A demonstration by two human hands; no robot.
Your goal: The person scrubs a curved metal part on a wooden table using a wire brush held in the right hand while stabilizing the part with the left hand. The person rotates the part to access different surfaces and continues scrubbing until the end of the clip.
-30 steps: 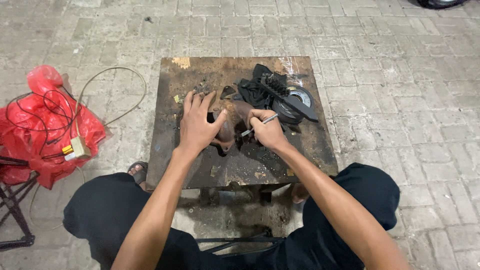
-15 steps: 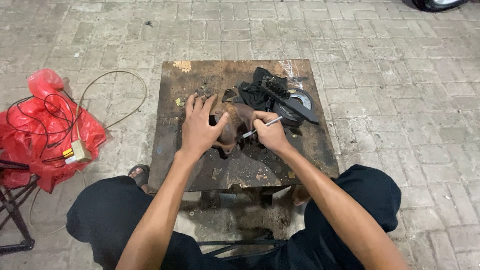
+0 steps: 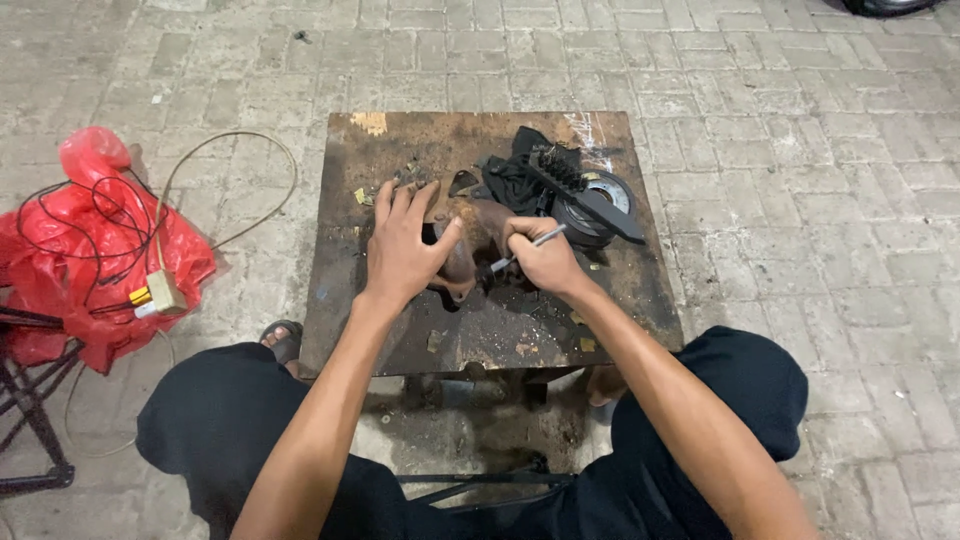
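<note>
A rusty brown metal part (image 3: 468, 262) lies in the middle of a low, stained metal table (image 3: 400, 330). My left hand (image 3: 405, 240) rests flat on top of it, fingers spread, pressing it down. My right hand (image 3: 540, 255) grips a thin silver tool (image 3: 525, 249) like a pen, its tip touching the part on the right side. Most of the part is hidden under my hands.
A black cloth (image 3: 522, 175), a black wire brush (image 3: 580, 190) and a round grinding disc (image 3: 600, 205) sit at the table's back right. A red plastic bag (image 3: 95, 250) with black cables and a plug lies on the paving at left. My knees flank the table.
My hands have barely shifted; the right hand has drawn the tool slightly nearer to me along the part. The left hand stays pressed on it.
</note>
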